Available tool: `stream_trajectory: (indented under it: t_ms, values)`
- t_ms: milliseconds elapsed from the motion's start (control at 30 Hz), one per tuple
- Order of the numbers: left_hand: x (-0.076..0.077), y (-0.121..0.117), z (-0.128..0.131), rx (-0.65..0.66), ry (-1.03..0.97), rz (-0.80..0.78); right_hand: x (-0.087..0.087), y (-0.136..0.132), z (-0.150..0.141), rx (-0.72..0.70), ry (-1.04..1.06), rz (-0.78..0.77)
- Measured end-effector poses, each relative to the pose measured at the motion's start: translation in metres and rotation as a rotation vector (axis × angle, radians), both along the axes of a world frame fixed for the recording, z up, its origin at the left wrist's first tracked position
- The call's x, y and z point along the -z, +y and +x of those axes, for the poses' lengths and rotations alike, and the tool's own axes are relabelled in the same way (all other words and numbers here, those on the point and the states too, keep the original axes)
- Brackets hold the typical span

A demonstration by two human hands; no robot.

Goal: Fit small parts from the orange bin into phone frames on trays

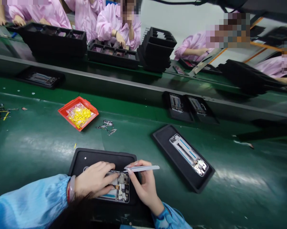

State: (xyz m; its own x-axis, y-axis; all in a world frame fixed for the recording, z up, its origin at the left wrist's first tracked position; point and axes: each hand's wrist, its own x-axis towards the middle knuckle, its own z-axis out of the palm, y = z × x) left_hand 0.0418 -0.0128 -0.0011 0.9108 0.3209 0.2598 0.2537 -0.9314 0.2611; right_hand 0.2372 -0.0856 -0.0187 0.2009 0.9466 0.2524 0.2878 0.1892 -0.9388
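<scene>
An opened phone frame [120, 188] lies in a black tray [86, 158] right in front of me on the green bench. My left hand [94, 179] rests on the phone's upper left part with its fingers curled down onto it. My right hand [144, 184] is at the phone's right edge and pinches grey tweezers [143, 168], which lie level and stick out to the right. Both sleeves are light blue.
A second black tray [162, 140] with another phone frame [188, 154] lies to the right. A red tray [62, 111] of yellow parts [80, 116] and loose metal bits [107, 126] sit further back. More trays ride the belt [133, 86]; people in pink coats work beyond black tray stacks [157, 47].
</scene>
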Motion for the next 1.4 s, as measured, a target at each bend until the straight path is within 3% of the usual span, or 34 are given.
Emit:
stream_trajectory:
  t_ms: [167,300,433,633,1000,1400]
  values:
    - [0.000,0.002,-0.003,-0.038,-0.129,0.067,-0.009,0.006,0.000,0.016,0.097,0.021]
    - [0.002,0.005,-0.004,-0.127,-0.183,0.064,-0.018,0.013,0.001,-0.133,0.059,-0.017]
    - [0.005,0.007,-0.001,-0.154,-0.208,-0.036,-0.017,0.019,-0.002,-0.244,-0.047,0.021]
    - [0.007,0.008,0.001,-0.196,-0.239,-0.176,-0.012,0.018,-0.005,-0.241,-0.108,0.070]
    - [0.009,0.008,-0.002,-0.199,-0.189,-0.263,-0.015,0.013,-0.004,-0.216,-0.100,0.083]
    - [0.006,0.007,-0.002,-0.203,-0.190,-0.308,-0.016,0.016,-0.006,-0.279,-0.109,0.055]
